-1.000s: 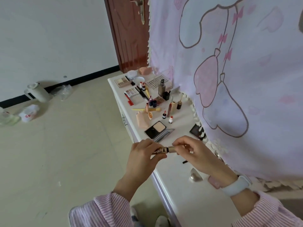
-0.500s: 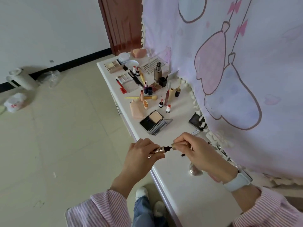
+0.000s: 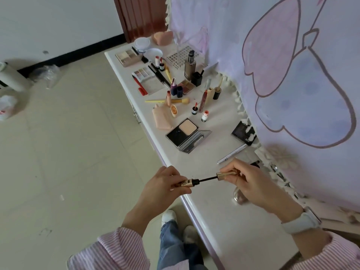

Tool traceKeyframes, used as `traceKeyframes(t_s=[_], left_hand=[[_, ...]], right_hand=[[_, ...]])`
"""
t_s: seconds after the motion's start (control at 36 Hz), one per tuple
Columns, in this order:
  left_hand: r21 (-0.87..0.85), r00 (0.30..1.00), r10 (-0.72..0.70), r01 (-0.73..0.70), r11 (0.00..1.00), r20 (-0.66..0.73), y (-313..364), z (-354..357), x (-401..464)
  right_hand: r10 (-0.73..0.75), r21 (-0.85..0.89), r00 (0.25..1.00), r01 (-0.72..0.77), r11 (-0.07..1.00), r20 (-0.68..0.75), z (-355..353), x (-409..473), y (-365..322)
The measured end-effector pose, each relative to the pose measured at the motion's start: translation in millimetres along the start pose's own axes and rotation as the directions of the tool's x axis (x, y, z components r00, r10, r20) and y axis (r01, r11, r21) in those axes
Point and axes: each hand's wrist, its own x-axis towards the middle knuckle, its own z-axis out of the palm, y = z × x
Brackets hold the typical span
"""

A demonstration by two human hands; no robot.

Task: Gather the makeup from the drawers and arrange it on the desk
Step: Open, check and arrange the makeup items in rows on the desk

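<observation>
Gold mascara tube (image 3: 186, 183) is pinched in the left hand (image 3: 165, 186) at lower centre, over the desk (image 3: 224, 221) edge; the right hand (image 3: 251, 184) grips its wand (image 3: 218, 177), drawn out. A slip could smear the white top.

The left hand (image 3: 165, 184) covers most of the mascara tube (image 3: 188, 183), leaving its label unreadable. A black palette (image 3: 242, 132) lies partly beneath the curtain fringe (image 3: 238, 102). A white cylinder (image 3: 10, 77) and a plastic bag (image 3: 5, 106) are cut off at the left edge. Small bottles' (image 3: 194, 109) labels are illegible.
</observation>
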Motion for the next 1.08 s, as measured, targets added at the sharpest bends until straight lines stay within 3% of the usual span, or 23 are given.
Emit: traceKeyframes(t_s=[0.28,0.39,0.47,0.56,0.69,0.86,1.08], left_hand=[[0.029,0.998,0.021,-0.023,0.999,0.06,-15,-5,5],[0.075,0.998,-0.014,0.009,0.997,0.067,-20,-12,3],[0.062,0.99,-0.122,0.127,0.99,-0.077,-37,-20,-7],[-0.093,0.923,-0.23,0.211,0.973,-0.31,-40,-24,-13],[-0.354,0.881,-0.304,0.171,0.919,-0.364,-10,-6,2],[-0.505,0.862,-0.364,0.153,0.85,-0.352,3,23,9],[-0.593,0.837,-0.447,0.193,0.781,-0.316,8,52,14]], right_hand=[[-0.001,0.077,1.0,0.001,0.997,0.001,6,4,0],[-0.033,0.017,0.998,0.034,0.999,-0.056,9,7,4],[-0.009,0.067,0.984,0.021,0.998,-0.177,-5,8,13],[0.052,0.189,0.96,0.001,0.982,-0.274,-17,9,12],[0.241,0.583,0.936,-0.05,0.811,-0.255,21,19,6],[0.306,0.795,0.931,-0.03,0.606,-0.198,56,20,12],[0.146,0.495,0.946,0.017,0.869,-0.288,69,21,38]])
